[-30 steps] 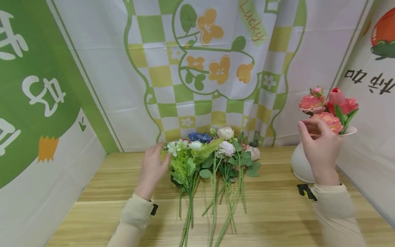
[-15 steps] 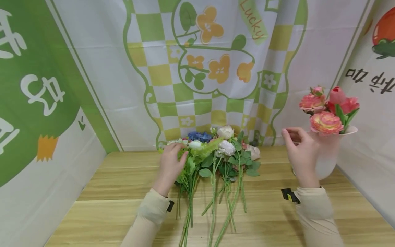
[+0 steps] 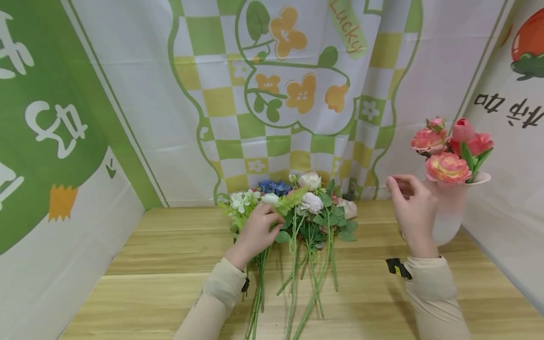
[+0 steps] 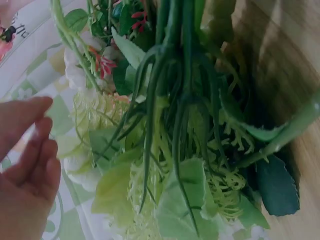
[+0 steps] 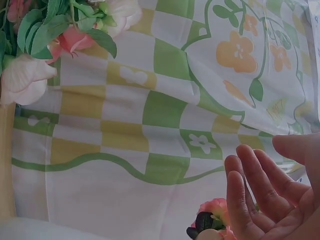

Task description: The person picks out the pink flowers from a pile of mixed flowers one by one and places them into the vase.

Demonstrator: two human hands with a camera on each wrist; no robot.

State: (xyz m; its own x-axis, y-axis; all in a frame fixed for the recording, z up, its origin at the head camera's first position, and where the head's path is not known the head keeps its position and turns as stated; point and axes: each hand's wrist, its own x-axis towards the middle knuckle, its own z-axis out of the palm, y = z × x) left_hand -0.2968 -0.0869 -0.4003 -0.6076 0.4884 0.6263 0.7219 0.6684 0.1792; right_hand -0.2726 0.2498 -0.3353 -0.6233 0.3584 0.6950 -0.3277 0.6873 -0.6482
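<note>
My left hand (image 3: 258, 231) hovers over the left part of a pile of artificial flowers, above the green foliage (image 4: 185, 190). Seen from the left wrist, its relaxed fingers (image 4: 37, 155) hold nothing and stand beside the leaves. White small blossoms (image 3: 241, 201), a blue flower (image 3: 274, 188) and pale roses (image 3: 311, 203) lie around it, their green stems (image 3: 293, 283) pointing to the near edge. My right hand (image 3: 415, 212) is raised in front of a white vase (image 3: 451, 217), its fingers (image 5: 265, 185) relaxed around nothing. Pink and coral flowers (image 3: 448, 167) stand in the vase.
The wooden table (image 3: 148, 283) carries both the pile and the vase. Behind it hangs a green-and-yellow checked cloth (image 3: 225, 104). Printed cloths enclose the left (image 3: 42, 156) and right (image 3: 510, 198) sides.
My left hand has moved right, from the pile's left edge to over the green foliage. My right hand has shifted left, away from the coral flowers and vase, then stayed.
</note>
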